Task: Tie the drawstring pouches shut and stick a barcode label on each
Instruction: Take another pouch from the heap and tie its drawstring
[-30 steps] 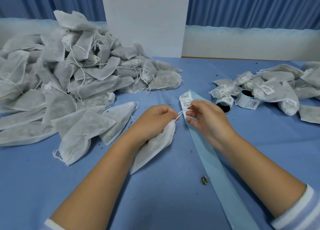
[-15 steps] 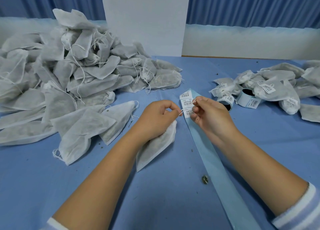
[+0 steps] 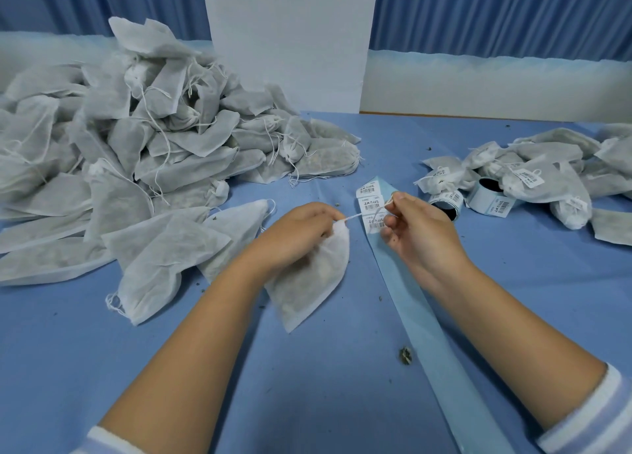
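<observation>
Left hand [image 3: 301, 235] curled tight round gathered neck of pouch [image 3: 307, 282], knuckles up, fingers clamped on bunched fabric. Right hand [image 3: 420, 235] pinching drawstring [image 3: 355, 216] between thumb and forefinger, other fingers loosely curled, nothing else held. Drawstring a thin white cord, taut between the two grips, small loop at the right pinch. Pouch trailing back below left wrist onto table [image 3: 307, 402]. White non-woven fabric, translucent, fibrous; flat teardrop shape with pointed bottom corner, dark filling faintly visible through it. Directly behind right fingers: barcode labels [image 3: 371, 202], small white rectangles, three in a row on pale blue glossy backing strip [image 3: 427, 317], strip running back along inner side of right forearm. Just beyond right hand: label rolls [image 3: 489, 199], two, hollow dark cores. Further right of those: labelled pouches [image 3: 547, 176], tied, heaped. Left of left hand: big pile of unlabelled pouches [image 3: 136, 146], crumpled, loose strings trailing. Table cover blue, matte, flecked with dark crumbs, one larger crumb [image 3: 406, 355] between forearms.
</observation>
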A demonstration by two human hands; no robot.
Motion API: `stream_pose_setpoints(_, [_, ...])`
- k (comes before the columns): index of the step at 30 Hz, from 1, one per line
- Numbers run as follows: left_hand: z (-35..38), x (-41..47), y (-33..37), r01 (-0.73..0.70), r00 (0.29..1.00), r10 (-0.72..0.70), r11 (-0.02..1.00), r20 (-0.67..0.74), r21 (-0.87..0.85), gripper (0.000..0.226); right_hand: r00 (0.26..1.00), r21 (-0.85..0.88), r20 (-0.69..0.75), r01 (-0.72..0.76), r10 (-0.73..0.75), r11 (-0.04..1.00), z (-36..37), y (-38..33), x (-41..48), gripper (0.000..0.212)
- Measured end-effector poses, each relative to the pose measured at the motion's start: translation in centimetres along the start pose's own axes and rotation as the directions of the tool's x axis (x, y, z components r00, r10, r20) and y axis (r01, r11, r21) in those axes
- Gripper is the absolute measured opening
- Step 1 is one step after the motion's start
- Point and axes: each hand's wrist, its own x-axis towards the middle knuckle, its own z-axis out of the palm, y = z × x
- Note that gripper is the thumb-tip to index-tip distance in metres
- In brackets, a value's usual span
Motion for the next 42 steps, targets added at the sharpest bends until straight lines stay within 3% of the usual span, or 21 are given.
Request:
stream_pose_setpoints(4, [-0.3,0.2,-0.4,0.016,0.999,-0.015,1.0,-0.051,0.007,0.016,0.985,-0.177,0.058,0.167,-0.16,0.97,0.2,0.0,-0.5,0.017])
stream_pose_setpoints(8, [0.0,0.7,-1.0,0.066,0.972,-0.052,0.996,-0.229,0.055,0.011,0.905,-0.372,0.224,0.422,-0.361,0.827,0.4,0.3,-1.3,0.013])
stream_pose_setpoints(12, [0.3,1.0,-1.0,0.119,0.932,-0.079,0.989,-0.355,0.092,0.034,0.766,-0.511,0.452,0.643,-0.458,0.571,0.5,1.4,-2.2,0.008])
stream_pose_setpoints(16, [0.6,1.0,-0.8,0.064,0.919,-0.023,0.994,-0.393,0.091,0.047,0.586,-0.52,0.702,0.81,-0.405,0.272,0.6,2.5,-2.4,0.005])
stream_pose_setpoints(19, [0.8,1.0,-0.5,0.075,0.925,-0.088,0.996,-0.371,-0.049,0.035,0.539,-0.532,0.76,0.837,-0.362,0.13,0.5,2.9,-2.3,0.006])
stream_pose_setpoints(21, [0.8,0.8,-0.1,0.126,0.924,-0.201,0.963,-0.326,-0.237,0.031,0.54,-0.563,0.754,0.825,-0.374,0.056,0.4,2.9,-2.1,0.006])
stream_pose_setpoints(25, [0.4,0.6,0.3,0.142,0.954,-0.256,0.843,-0.154,-0.519,0.019,0.572,-0.603,0.709,0.795,-0.412,0.065,0.0,2.6,-1.7,0.006])
stream_pose_setpoints(30, [0.4,0.0,0.6,0.128,0.992,-0.109,0.831,0.067,-0.541,0.014,0.628,-0.613,0.651,0.766,-0.426,0.192,-0.3,2.2,-1.4,0.006])
stream_pose_setpoints(34, [0.6,0.1,0.1,0.144,0.985,-0.171,0.871,-0.015,-0.47,0.028,0.732,-0.55,0.599,0.671,-0.325,0.497,-0.5,1.5,-1.2,0.012])
stream_pose_setpoints(37, [0.7,0.4,-0.4,0.166,0.969,-0.219,0.918,-0.111,-0.36,0.025,0.806,-0.567,0.509,0.577,-0.301,0.588,-0.9,0.9,-0.2,0.02])
stream_pose_setpoints(39, [0.8,0.5,-0.4,0.155,0.967,-0.207,0.942,-0.149,-0.299,0.017,0.856,-0.666,0.403,0.518,-0.325,0.537,-1.7,0.6,0.9,0.022])
stream_pose_setpoints(42, [0.9,0.6,-0.4,0.154,0.96,-0.19,0.972,-0.207,-0.179,0.023,0.859,-0.833,0.404,0.488,-0.316,0.26,-3.5,0.6,2.6,0.02])
